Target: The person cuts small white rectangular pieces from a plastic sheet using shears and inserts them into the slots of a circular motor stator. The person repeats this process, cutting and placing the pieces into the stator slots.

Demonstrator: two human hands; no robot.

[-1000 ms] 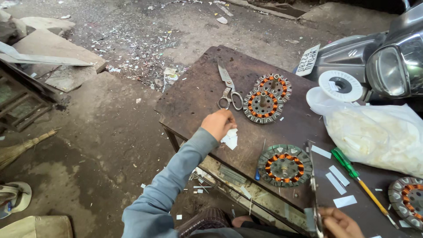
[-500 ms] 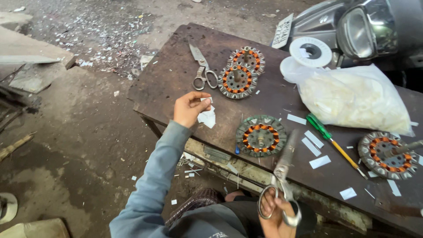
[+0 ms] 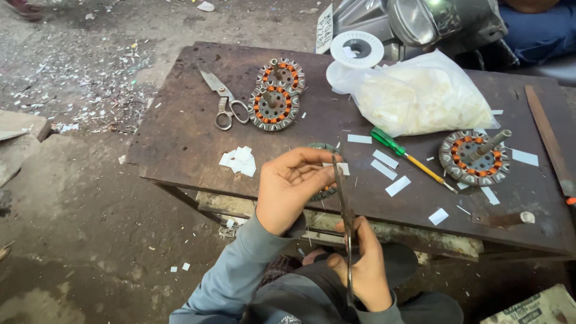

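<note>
My right hand (image 3: 363, 267) grips the handles of long scissors (image 3: 344, 201), blades pointing up and away from me. My left hand (image 3: 291, 189) is just left of the blades and pinches a small white paper piece (image 3: 342, 169) against them. A round motor stator (image 3: 323, 147) with copper windings lies on the rusty metal table (image 3: 180, 138), mostly hidden behind my left hand. A small heap of white paper pieces (image 3: 238, 161) lies on the table to the left of that hand.
Two stacked stators (image 3: 274, 108) and a second pair of scissors (image 3: 225, 103) lie at the back left. A plastic bag (image 3: 420, 96), white spool (image 3: 357, 49), green screwdriver (image 3: 396, 150), paper strips (image 3: 384, 169) and another stator (image 3: 474, 157) lie to the right. A scooter (image 3: 432, 21) stands behind.
My left hand set the paper heap on the table and came to the scissors with one piece. My right hand brought the scissors up to the middle.
</note>
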